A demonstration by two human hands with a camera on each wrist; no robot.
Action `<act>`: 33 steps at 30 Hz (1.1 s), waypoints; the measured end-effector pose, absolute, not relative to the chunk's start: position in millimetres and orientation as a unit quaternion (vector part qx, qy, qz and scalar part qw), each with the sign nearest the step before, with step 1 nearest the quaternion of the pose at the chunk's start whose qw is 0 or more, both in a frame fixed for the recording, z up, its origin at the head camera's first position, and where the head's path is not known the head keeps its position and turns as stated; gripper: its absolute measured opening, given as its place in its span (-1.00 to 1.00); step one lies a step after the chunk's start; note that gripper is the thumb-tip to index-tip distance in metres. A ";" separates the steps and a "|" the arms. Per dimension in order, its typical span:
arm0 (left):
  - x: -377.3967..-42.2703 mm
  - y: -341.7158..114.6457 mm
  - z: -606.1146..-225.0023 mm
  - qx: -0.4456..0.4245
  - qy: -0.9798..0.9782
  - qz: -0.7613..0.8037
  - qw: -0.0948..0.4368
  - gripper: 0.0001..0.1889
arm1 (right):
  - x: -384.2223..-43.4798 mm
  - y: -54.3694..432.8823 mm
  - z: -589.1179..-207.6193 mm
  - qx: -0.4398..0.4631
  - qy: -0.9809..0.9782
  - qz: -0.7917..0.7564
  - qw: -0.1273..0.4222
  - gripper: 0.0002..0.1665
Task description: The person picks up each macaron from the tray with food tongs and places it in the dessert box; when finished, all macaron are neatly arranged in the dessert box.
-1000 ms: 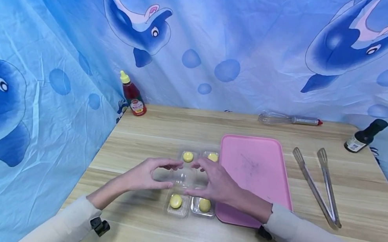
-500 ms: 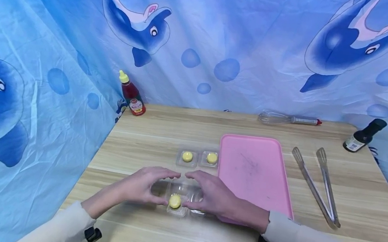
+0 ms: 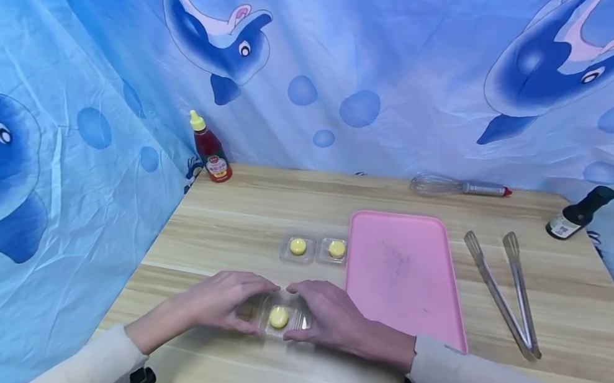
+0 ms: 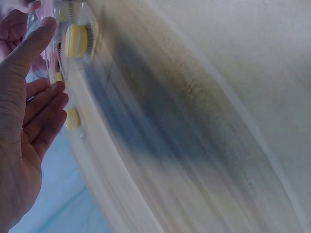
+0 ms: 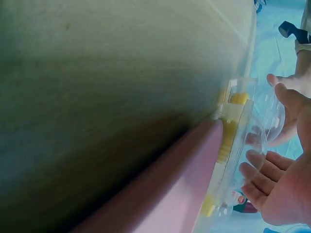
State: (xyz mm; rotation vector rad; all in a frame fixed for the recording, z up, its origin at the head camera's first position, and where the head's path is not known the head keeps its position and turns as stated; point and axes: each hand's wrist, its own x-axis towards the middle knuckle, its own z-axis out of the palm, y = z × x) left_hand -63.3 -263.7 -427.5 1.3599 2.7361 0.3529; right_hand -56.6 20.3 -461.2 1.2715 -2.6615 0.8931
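In the head view a yellow macaron [image 3: 279,317] sits in a clear plastic box in the near row, between both hands. My left hand [image 3: 219,301] and right hand [image 3: 330,319] face each other, fingers and thumbs curved about a clear plastic lid [image 5: 275,116] held over this box. The right hand mostly hides a second near box, which shows a clear dome [image 5: 255,145] in the right wrist view. Behind them stand two more uncovered boxes, holding a left macaron [image 3: 298,246] and a right macaron [image 3: 337,249].
A pink tray [image 3: 400,270] lies right of the boxes, partly under the right forearm. Metal tongs [image 3: 504,293] rest farther right. Along the back are a red sauce bottle [image 3: 214,154], a whisk [image 3: 456,188] and a dark bottle [image 3: 580,214]. A blue dolphin curtain [image 3: 332,63] hangs behind.
Both hands have moved toward the person with the clear lid, from between the two rows to over the near-left box, and lowered. The far boxes stay in place.
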 end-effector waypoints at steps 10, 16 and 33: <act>-58.6 -262.2 -436.4 0.442 0.890 0.108 0.036 -0.06 | -51.1 19.9 -464.4 0.413 -0.866 0.282 0.015 -0.01; -56.7 -262.6 -438.5 0.440 0.891 0.099 0.043 -0.07 | -49.8 17.7 -466.4 0.415 -0.869 0.271 0.009 -0.03; -59.0 -256.8 -442.0 0.439 0.890 0.103 0.064 -0.13 | -49.8 17.6 -477.0 0.386 -0.872 0.300 -0.003 -0.08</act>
